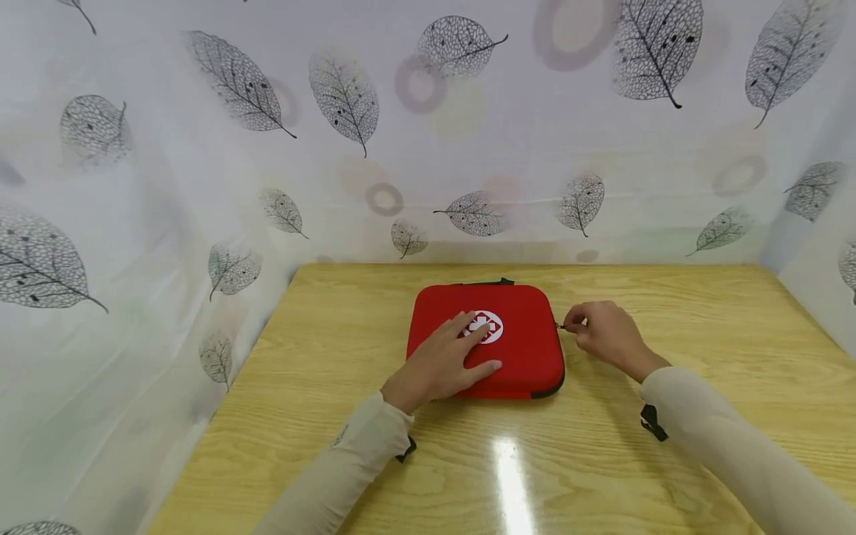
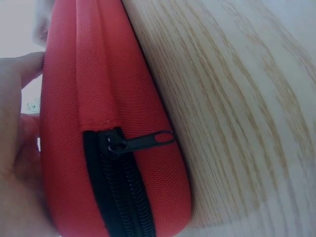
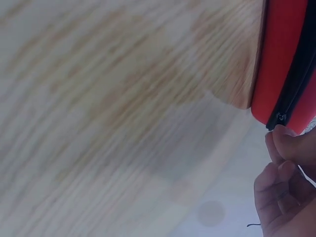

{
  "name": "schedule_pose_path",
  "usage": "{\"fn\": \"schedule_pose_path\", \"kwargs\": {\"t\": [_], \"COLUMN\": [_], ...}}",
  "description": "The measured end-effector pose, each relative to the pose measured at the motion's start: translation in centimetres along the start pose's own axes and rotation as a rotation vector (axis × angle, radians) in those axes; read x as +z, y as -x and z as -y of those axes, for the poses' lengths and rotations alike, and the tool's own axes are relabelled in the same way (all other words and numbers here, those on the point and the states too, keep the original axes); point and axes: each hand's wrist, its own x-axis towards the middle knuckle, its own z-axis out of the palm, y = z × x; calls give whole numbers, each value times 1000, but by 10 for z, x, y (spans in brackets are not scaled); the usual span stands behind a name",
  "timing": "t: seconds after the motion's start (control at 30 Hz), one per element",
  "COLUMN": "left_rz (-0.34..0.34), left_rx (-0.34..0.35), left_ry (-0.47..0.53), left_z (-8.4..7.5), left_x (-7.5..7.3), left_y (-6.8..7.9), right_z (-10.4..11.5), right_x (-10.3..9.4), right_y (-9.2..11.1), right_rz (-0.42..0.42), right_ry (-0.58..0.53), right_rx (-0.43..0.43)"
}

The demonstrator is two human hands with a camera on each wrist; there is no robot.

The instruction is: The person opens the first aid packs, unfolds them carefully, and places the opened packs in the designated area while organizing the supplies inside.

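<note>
A red zippered case (image 1: 521, 312) with a white cross emblem lies flat on the wooden table. My left hand (image 1: 444, 360) rests on its lid with the fingers spread, partly over the emblem. At the case's right side, my right hand (image 1: 608, 331) pinches a small zipper pull between thumb and forefinger. The right wrist view shows the black zipper (image 3: 296, 74) running along the side to those fingertips. In the left wrist view, another black zipper pull (image 2: 143, 143) hangs loose at the end of the closed zipper teeth, beside a red fabric strip.
The wooden table (image 1: 321, 438) extends around the case, with a bright light reflection near the front. A pale curtain (image 1: 401, 148) with a leaf print hangs behind the table and along its sides. A black handle (image 1: 488, 282) shows at the case's back edge.
</note>
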Motion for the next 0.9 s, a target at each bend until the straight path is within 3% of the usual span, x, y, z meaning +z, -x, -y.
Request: {"fn": "schedule_pose_path", "kwargs": {"t": [0.23, 0.9], "left_rz": [8, 3], "left_rx": [1, 4], "left_ry": [16, -3], "left_z": [-1, -1], "left_x": [-1, -1], "left_y": [1, 1], "right_z": [7, 27], "right_x": [-5, -6], "right_y": [16, 61], "right_rz": [37, 37], "right_ry": [5, -69], "right_rx": [-8, -40]}}
